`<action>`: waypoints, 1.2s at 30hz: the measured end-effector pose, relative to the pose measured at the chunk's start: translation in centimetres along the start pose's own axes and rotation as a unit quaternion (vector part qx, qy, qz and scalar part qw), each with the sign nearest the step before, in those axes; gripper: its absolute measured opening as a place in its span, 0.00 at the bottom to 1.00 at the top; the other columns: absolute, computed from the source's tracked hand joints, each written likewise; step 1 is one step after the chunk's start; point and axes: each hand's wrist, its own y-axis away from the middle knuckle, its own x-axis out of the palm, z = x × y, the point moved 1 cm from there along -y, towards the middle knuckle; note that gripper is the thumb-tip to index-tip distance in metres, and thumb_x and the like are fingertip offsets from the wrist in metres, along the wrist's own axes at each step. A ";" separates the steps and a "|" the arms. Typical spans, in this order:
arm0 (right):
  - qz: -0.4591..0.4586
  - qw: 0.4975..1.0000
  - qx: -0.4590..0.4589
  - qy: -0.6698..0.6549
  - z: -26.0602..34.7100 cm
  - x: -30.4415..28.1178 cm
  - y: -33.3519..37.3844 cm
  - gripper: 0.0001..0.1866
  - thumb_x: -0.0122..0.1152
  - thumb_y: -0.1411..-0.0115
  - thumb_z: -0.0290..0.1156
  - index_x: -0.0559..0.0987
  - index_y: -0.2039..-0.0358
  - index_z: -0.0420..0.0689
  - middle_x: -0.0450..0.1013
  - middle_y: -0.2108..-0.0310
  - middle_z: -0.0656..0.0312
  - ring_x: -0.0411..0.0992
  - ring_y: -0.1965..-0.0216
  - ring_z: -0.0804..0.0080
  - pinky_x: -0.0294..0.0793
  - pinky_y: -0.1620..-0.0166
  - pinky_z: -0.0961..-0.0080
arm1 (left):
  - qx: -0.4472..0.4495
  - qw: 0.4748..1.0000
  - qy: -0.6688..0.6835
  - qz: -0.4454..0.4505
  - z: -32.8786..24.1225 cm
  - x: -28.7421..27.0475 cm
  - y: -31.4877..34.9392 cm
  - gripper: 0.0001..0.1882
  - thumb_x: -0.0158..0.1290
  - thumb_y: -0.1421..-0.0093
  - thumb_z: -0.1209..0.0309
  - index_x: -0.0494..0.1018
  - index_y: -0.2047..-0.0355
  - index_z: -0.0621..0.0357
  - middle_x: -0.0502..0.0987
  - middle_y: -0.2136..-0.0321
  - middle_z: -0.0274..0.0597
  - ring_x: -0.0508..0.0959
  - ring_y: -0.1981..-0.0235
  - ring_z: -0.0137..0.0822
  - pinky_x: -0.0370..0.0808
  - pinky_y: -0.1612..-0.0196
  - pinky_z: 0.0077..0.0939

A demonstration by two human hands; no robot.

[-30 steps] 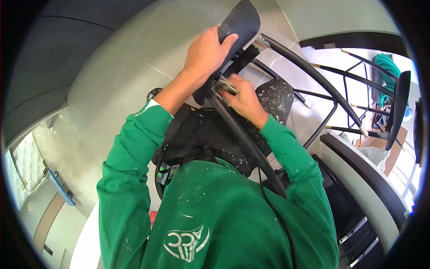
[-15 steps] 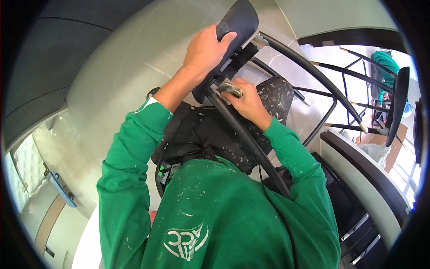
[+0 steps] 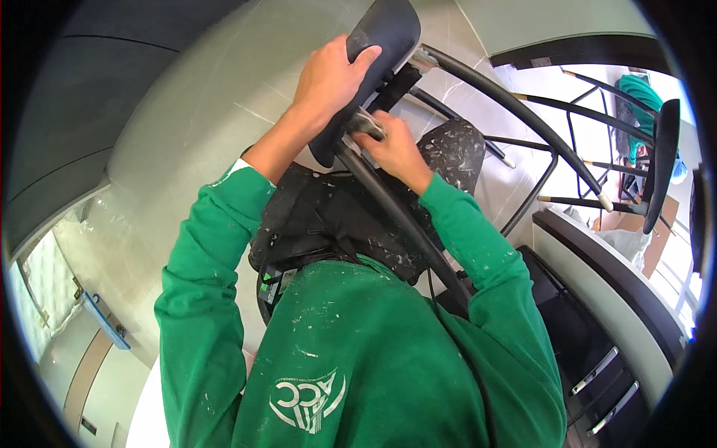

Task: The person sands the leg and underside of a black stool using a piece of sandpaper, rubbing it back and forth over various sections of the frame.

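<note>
A stool lies tipped over my lap, its dark seat [image 3: 390, 36] turned on edge and its black legs running back toward me and to the right. My left hand [image 3: 328, 81] grips the seat's rim, thumb on one face and fingers hidden behind. Pinched in my right hand [image 3: 397, 151] is a folded grey sheet [image 3: 367, 125], cloth or sandpaper, I cannot tell which. It presses against the joint where the near leg [image 3: 399, 216] meets the seat's underside. A pale metal bracket [image 3: 424, 61] shows at the far leg's joint.
Another black stool [image 3: 665, 164] lies on its side at the right. Beyond it a person in a green top [image 3: 642, 104] bends down. Black drawers or cabinets [image 3: 582, 336] with metal handles stand at lower right. A dark panel [image 3: 82, 89] fills the upper left.
My right hand has pushed the folded sheet up and left, closer against the leg joint. The stool and my left hand sit slightly farther left and up in view.
</note>
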 end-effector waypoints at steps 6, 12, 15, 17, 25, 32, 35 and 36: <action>-0.001 1.000 -0.017 0.026 0.0 -0.1 0.4 0.13 0.72 0.44 0.32 0.83 0.65 0.35 0.78 0.69 0.44 0.79 0.64 0.43 0.76 0.59 0.57 | -0.008 1.000 0.006 -0.016 -0.4 -0.1 0.1 0.29 0.57 0.33 0.46 0.79 0.52 0.65 0.85 0.62 0.57 0.85 0.58 0.54 0.78 0.53 0.44; 0.017 0.999 -0.032 -0.025 -0.1 -1.2 2.3 0.12 0.72 0.44 0.31 0.83 0.66 0.34 0.78 0.69 0.42 0.80 0.65 0.45 0.76 0.60 0.57 | -0.006 1.000 0.026 -0.012 -0.6 -0.3 0.0 0.31 0.58 0.33 0.46 0.79 0.53 0.69 0.85 0.63 0.58 0.85 0.60 0.54 0.78 0.53 0.44; 0.010 1.000 -0.016 -0.009 -0.2 -0.6 1.0 0.12 0.72 0.44 0.31 0.83 0.65 0.34 0.78 0.68 0.43 0.80 0.65 0.48 0.76 0.60 0.59 | -0.006 1.000 0.022 -0.010 -0.7 0.3 0.0 0.30 0.58 0.33 0.46 0.79 0.52 0.67 0.85 0.64 0.57 0.85 0.61 0.52 0.78 0.54 0.43; 0.011 0.999 0.016 -0.028 0.5 0.2 -0.5 0.12 0.72 0.43 0.31 0.84 0.65 0.34 0.78 0.67 0.43 0.80 0.65 0.48 0.76 0.59 0.59 | -0.018 1.000 0.008 -0.007 -0.6 -0.3 -0.3 0.30 0.58 0.33 0.46 0.79 0.52 0.66 0.85 0.64 0.56 0.85 0.61 0.52 0.78 0.54 0.43; -0.014 0.999 -0.028 0.001 -0.1 0.5 -0.7 0.13 0.72 0.45 0.30 0.83 0.66 0.31 0.78 0.67 0.41 0.80 0.65 0.48 0.75 0.60 0.57 | 0.006 1.000 0.029 -0.010 -1.0 -0.6 0.1 0.29 0.57 0.33 0.49 0.78 0.52 0.67 0.84 0.61 0.63 0.83 0.57 0.62 0.78 0.52 0.50; 0.022 0.999 -0.031 -0.025 0.2 -1.1 2.3 0.11 0.71 0.44 0.30 0.83 0.65 0.34 0.77 0.67 0.44 0.78 0.65 0.45 0.74 0.59 0.56 | -0.001 1.000 0.025 -0.018 -0.8 -0.4 0.1 0.29 0.59 0.33 0.47 0.80 0.55 0.68 0.84 0.68 0.55 0.84 0.65 0.48 0.78 0.57 0.42; -0.002 1.000 -0.015 -0.003 -0.4 0.1 0.6 0.11 0.70 0.43 0.31 0.84 0.65 0.35 0.77 0.67 0.44 0.79 0.65 0.47 0.74 0.60 0.55 | 0.038 0.998 0.028 -0.042 -0.2 0.1 -0.4 0.29 0.59 0.33 0.47 0.80 0.55 0.67 0.84 0.68 0.54 0.84 0.66 0.46 0.78 0.58 0.41; 0.000 1.000 -0.015 -0.009 -0.8 0.1 0.8 0.11 0.70 0.43 0.31 0.84 0.65 0.35 0.77 0.67 0.44 0.79 0.66 0.47 0.74 0.60 0.55 | 0.022 0.999 0.027 -0.028 0.0 0.4 -0.2 0.29 0.59 0.33 0.47 0.80 0.55 0.67 0.84 0.69 0.52 0.83 0.67 0.45 0.78 0.58 0.41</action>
